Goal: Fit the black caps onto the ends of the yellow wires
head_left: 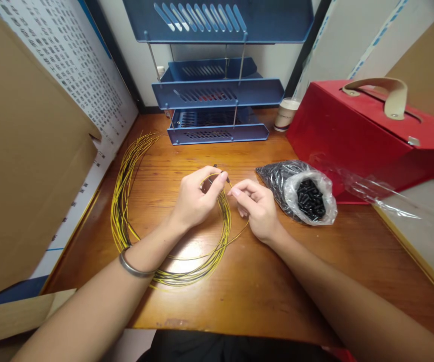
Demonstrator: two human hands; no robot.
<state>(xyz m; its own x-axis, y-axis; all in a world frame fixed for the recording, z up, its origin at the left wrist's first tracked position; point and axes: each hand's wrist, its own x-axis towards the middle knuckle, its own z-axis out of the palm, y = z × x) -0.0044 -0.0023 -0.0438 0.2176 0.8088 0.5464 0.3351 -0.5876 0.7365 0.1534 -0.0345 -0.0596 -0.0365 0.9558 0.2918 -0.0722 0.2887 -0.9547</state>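
bracelet: metal band point(132, 266) on your left wrist, lying over the near arc of the wires; it touches them and holds nothing.
table: wooden top point(269, 286), everything rests flat on it.
wire coil: yellow loop bundle point(181, 279) lying flat on the table under your left forearm, spreading wide to the left. Flat and looped probably so the strands stay together and don't tangle.
left hand: your left hand point(194, 201) is curled, thumb and forefinger pinching a few strands at the coil's far edge. A fingertip grip suits wire this thin. A small black tip point(227, 179) sticks out just past the fingers.
right hand: your right hand point(258, 208) is pinched shut on the end of a single strand point(244, 229), other fingers tucked. Its fingertips almost meet the left hand's, likely so the two ends line up close.
bag: clear plastic bag point(327, 193) just right of the right hand, mouth open toward you, easy reach.
black pieces: small dark parts point(309, 201) heaped inside the bag; exact shape too small to tell.
red box: red case point(352, 130) with tan handle behind the bag, touching it.
cup: paper cup point(285, 113) beside the box, far edge.
tray rack: blue stacked trays point(217, 93) against the back wall.
cardboard: brown sheet point(21, 166) standing along the left.
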